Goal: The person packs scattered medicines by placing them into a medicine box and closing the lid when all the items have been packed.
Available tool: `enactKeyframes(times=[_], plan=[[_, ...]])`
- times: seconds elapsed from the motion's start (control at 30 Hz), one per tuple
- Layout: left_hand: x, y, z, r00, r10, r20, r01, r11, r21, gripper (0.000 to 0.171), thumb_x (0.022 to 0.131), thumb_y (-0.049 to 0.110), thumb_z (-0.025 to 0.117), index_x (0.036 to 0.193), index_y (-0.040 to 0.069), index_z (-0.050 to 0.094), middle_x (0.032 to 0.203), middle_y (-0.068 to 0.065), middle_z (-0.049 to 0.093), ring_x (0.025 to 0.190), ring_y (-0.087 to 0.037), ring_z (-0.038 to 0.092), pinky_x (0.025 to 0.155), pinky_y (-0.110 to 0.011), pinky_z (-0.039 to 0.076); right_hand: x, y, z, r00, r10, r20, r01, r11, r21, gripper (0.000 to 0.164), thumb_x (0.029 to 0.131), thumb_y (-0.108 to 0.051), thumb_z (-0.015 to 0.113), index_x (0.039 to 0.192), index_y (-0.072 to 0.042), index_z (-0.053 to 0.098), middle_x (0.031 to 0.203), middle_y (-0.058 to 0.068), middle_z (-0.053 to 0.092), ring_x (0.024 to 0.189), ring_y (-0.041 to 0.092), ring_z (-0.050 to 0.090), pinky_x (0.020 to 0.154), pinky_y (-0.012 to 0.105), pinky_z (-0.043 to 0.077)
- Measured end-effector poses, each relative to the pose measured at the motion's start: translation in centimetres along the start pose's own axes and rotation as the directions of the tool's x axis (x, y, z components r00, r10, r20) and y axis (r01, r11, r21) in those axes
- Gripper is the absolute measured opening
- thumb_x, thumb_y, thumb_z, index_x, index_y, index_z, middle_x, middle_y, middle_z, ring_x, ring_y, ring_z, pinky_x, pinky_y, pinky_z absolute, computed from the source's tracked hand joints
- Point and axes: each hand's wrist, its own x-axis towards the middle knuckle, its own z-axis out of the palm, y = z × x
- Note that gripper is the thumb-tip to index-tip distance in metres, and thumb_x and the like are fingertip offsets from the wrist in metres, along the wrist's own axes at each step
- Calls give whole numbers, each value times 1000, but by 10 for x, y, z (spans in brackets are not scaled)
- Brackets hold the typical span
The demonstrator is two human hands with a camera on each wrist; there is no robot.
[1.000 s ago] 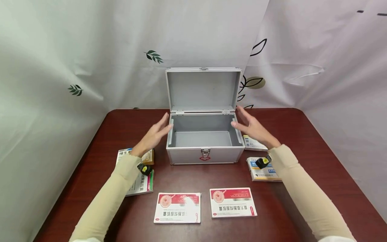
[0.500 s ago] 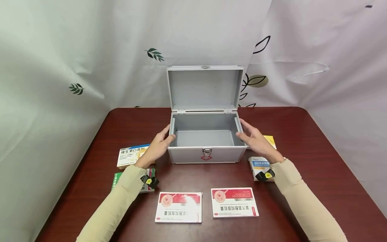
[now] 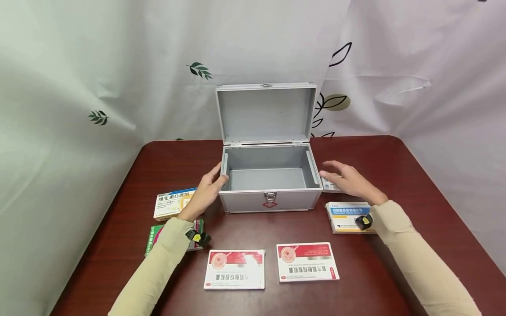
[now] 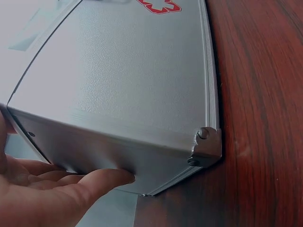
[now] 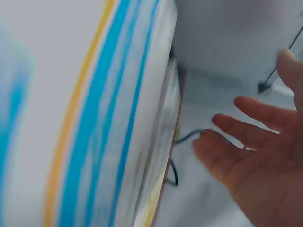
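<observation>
A silver metal first-aid box (image 3: 294, 201) stands on the table with its lid (image 3: 266, 115) raised and nothing inside. My left hand (image 3: 207, 188) grips its left wall, the thumb over the rim; in the left wrist view the fingers (image 4: 106, 182) press the outer side. To the right of the box, my right hand (image 3: 348, 179) is held apart from it with fingers spread and nothing held. That hand is just above a partly hidden medicine box (image 3: 331, 188). Below its wrist lies a blue-and-white medicine box (image 3: 345, 217), and the right wrist view shows striped cartons close by.
Two red-and-white medicine boxes lie in front, one on the left (image 3: 235, 276) and one on the right (image 3: 306, 270). Near my left forearm are a white-and-blue carton (image 3: 168, 205) and a green carton (image 3: 155, 237). Behind the dark red table (image 3: 379, 162) hangs a white curtain (image 3: 150, 66).
Both hands came down to the box's sides. The right hand has since moved off to the right, while the left stays on the left wall. The box has barely shifted.
</observation>
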Motion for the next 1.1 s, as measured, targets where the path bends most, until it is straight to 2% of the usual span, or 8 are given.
enactKeyframes(times=[0.1, 0.23, 0.47, 0.63, 0.83, 0.93, 1.1], plan=[[0, 0, -1, 1000, 0, 2, 0, 1000, -6, 54, 96, 22, 43, 146, 18, 24, 148, -3, 27, 132, -18, 29, 104, -44, 30, 1, 11, -8, 995, 27, 93, -16, 993, -117, 71, 83, -44, 64, 135, -3, 40, 135, 19, 42, 122, 36, 39, 98, 55, 31], [1, 0, -2, 1000, -16, 5, 16, 1000, -16, 54, 96, 21, 44, 146, 18, 24, 149, -3, 26, 132, -19, 28, 104, -45, 30, 2, 19, -14, 983, 69, 168, -32, 977, -212, 81, 75, -45, 71, 136, -2, 38, 133, 22, 40, 118, 36, 37, 97, 56, 30], [0, 0, -1, 1000, -22, -4, 22, 1000, -18, 55, 95, 22, 44, 146, 17, 24, 148, -4, 27, 131, -19, 31, 102, -43, 33, 3, 24, -14, 953, 166, 255, -79, 944, -320, 79, 74, -33, 75, 136, -1, 37, 131, 27, 38, 116, 40, 36, 93, 60, 32], [-1, -1, 0, 1000, -5, -18, 5, 1000, -4, 54, 95, 23, 44, 146, 19, 25, 148, -2, 28, 131, -18, 30, 103, -44, 32, 4, 23, -15, 950, 166, 265, -63, 932, -358, 75, 76, -31, 74, 135, -1, 40, 128, 27, 41, 116, 42, 39, 92, 61, 33], [-2, 0, -1, 1000, -17, -16, 17, 1000, -9, 53, 96, 25, 44, 145, 20, 25, 148, 0, 27, 132, -17, 29, 103, -43, 31, 3, 24, -16, 957, 135, 255, -32, 928, -371, 75, 74, -33, 75, 133, -1, 43, 122, 26, 45, 105, 37, 47, 88, 57, 38], [-4, 6, -1, 1000, -27, -12, 26, 1000, -16, 53, 96, 22, 44, 145, 18, 25, 148, -3, 26, 132, -20, 28, 103, -44, 31, 3, 24, -16, 960, 130, 249, -26, 923, -384, 76, 72, -34, 77, 132, -1, 45, 119, 24, 47, 99, 34, 49, 85, 54, 40], [-13, 24, 0, 1000, -23, -9, 23, 1000, -5, 53, 96, 16, 43, 145, 11, 25, 148, -9, 26, 132, -25, 30, 101, -46, 33, 4, 22, -18, 962, 152, 227, -47, 911, -409, 79, 69, -44, 76, 130, -3, 47, 117, 22, 50, 95, 30, 50, 81, 51, 42]])
